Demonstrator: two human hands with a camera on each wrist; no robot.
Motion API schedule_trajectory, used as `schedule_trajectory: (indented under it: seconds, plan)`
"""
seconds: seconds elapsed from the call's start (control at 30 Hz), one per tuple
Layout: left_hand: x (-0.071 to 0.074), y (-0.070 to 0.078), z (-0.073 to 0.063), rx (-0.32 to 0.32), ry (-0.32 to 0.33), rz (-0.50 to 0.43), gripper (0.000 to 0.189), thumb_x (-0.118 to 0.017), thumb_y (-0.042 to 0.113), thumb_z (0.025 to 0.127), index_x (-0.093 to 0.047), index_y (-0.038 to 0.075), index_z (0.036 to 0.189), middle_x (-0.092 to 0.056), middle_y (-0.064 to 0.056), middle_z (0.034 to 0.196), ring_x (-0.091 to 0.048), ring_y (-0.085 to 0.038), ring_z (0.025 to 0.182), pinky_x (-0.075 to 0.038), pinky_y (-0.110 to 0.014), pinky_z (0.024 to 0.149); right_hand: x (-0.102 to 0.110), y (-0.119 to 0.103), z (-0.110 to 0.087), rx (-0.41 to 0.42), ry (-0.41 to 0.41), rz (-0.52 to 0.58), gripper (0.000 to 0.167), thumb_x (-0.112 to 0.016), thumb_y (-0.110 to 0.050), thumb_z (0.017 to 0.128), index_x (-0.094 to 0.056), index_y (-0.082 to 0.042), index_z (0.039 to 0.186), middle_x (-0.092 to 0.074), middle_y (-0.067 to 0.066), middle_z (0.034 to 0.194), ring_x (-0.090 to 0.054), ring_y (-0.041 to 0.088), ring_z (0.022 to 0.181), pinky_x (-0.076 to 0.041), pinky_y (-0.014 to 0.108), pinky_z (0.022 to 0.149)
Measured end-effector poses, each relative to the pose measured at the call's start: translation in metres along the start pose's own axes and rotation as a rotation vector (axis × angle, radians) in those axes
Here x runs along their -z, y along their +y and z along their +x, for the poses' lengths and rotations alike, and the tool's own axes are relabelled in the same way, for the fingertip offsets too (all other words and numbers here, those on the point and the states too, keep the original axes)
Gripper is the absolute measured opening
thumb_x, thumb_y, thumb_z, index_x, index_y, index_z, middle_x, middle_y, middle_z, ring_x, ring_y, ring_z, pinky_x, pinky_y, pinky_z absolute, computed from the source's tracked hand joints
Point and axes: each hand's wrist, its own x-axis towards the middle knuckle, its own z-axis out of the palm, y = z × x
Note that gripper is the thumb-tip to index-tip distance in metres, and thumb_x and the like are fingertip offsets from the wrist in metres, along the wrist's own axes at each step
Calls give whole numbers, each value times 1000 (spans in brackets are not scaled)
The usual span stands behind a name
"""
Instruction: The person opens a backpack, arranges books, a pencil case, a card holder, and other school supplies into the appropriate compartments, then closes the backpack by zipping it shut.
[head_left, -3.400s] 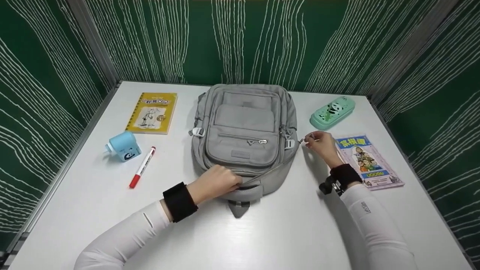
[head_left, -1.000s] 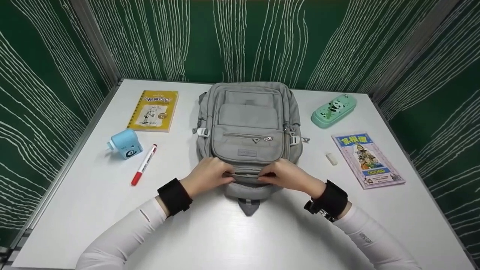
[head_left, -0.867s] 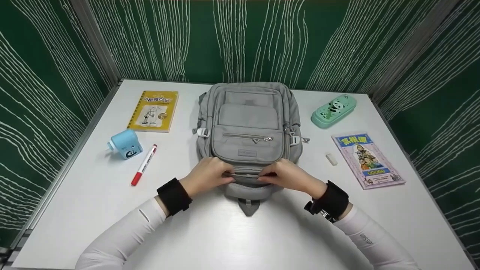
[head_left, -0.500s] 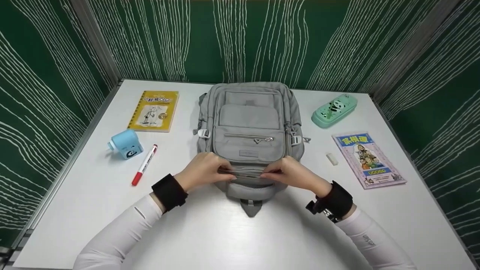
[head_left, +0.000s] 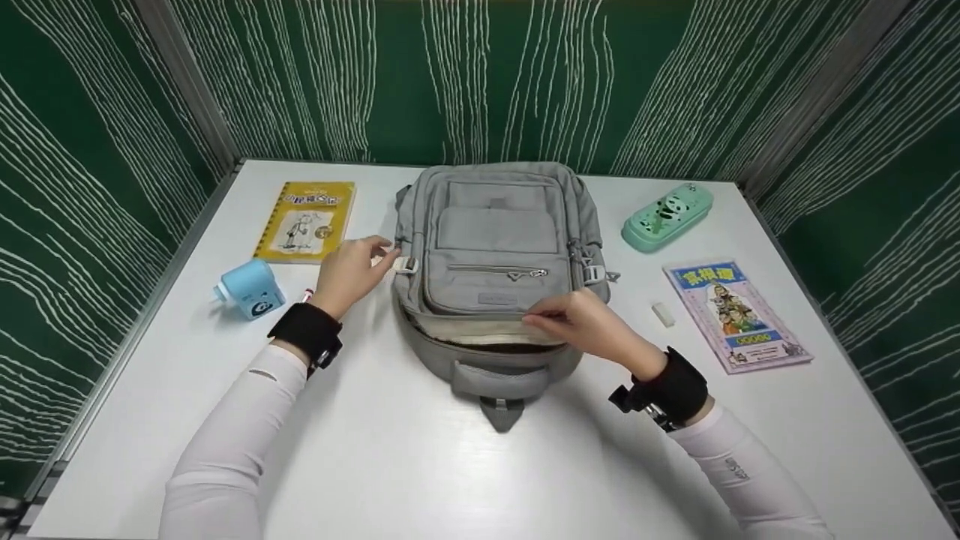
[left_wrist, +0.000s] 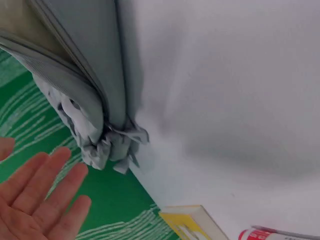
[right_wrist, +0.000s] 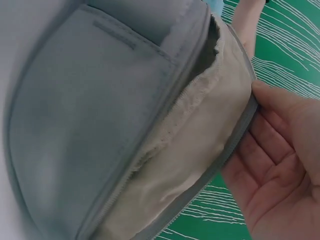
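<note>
A grey backpack (head_left: 495, 232) lies front side up on the white table, its carry handle (head_left: 501, 381) toward the near edge. Its large zip compartment gapes, showing cream lining (right_wrist: 200, 135). My right hand (head_left: 592, 326) pinches the edge of the raised front panel, thumb on the lining side and fingers behind it in the right wrist view. My left hand (head_left: 349, 274) is by the bag's left side, fingertips close to the white strap buckle (head_left: 406, 265). In the left wrist view its fingers (left_wrist: 52, 195) are spread and hold nothing.
Left of the bag are a yellow spiral book (head_left: 304, 217), a blue panda-print container (head_left: 251, 290) and a marker (head_left: 308, 295) mostly behind my left hand. On the right lie a green panda pencil case (head_left: 667, 217), a white eraser (head_left: 663, 313) and a comic book (head_left: 739, 315).
The zip compartment, with both hands at its edge half a second ago, now stands open. My left hand has let go and moved up to the left side; my right hand has lifted the panel edge.
</note>
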Motion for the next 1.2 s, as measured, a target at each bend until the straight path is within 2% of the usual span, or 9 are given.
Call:
schedule_trajectory:
  seconds: [0.07,0.13,0.27,0.37,0.47,0.63,0.83,1.07,1.2]
  plan:
    - [2,-9,6,48,-11,61,44,-61,34,102,-68,1,130,-74,-20,122,-72,-39,108,-59,-53,86,4,-1,3,-15,28,11,14,-70,-15,97,-81,-7,98,-79,7,84,-68,9,70,-54,22,64]
    - [3,-17,10,92,-54,113,52,-61,34,102,-60,-3,138,-67,-25,135,-66,-42,121,-57,-55,96,7,-2,6,-35,50,28,13,-70,-15,97,-81,-7,98,-80,7,87,-69,9,73,-54,22,66]
    - [8,-29,17,152,-183,185,69,-57,34,103,-38,-12,152,-41,-33,157,-41,-46,147,-38,-56,121,13,-3,12,-73,86,62,13,-71,-14,97,-81,-6,99,-80,7,88,-66,3,73,-53,18,66]
    - [10,-34,21,188,-272,225,76,-53,35,105,-26,-16,154,-27,-35,163,-27,-47,155,-26,-55,128,17,-2,15,-93,101,99,13,-71,-13,97,-81,-5,98,-76,6,80,-59,0,66,-48,15,60]
    - [11,-41,23,215,-337,254,77,-49,36,106,-22,-18,154,-21,-36,164,-21,-47,157,-22,-55,129,20,-1,18,-102,115,114,14,-70,-14,97,-81,-5,95,-70,4,72,-53,0,60,-42,14,55]
    - [12,-48,22,267,-407,275,78,-47,38,107,-21,-19,154,-19,-36,165,-20,-47,157,-22,-55,130,23,-1,21,-100,135,98,16,-71,-17,97,-81,-5,95,-70,5,71,-53,0,60,-42,13,56]
    - [13,-52,17,308,-442,301,77,-45,38,108,-22,-19,153,-23,-37,163,-27,-49,153,-26,-57,128,23,-2,23,-109,132,101,15,-71,-17,97,-81,-6,94,-71,6,73,-53,1,61,-42,14,56]
    - [11,-50,14,286,-471,347,74,-43,33,109,-19,-19,154,-20,-37,164,-27,-48,154,-26,-55,128,23,-2,23,-101,135,109,15,-71,-16,97,-80,-6,92,-68,5,70,-50,1,59,-39,14,55]
    - [5,-45,15,239,-482,358,69,-41,29,110,-19,-18,155,-21,-36,165,-27,-46,154,-26,-55,128,23,-1,23,-95,136,103,15,-71,-16,97,-80,-6,92,-70,5,71,-51,0,59,-40,13,55]
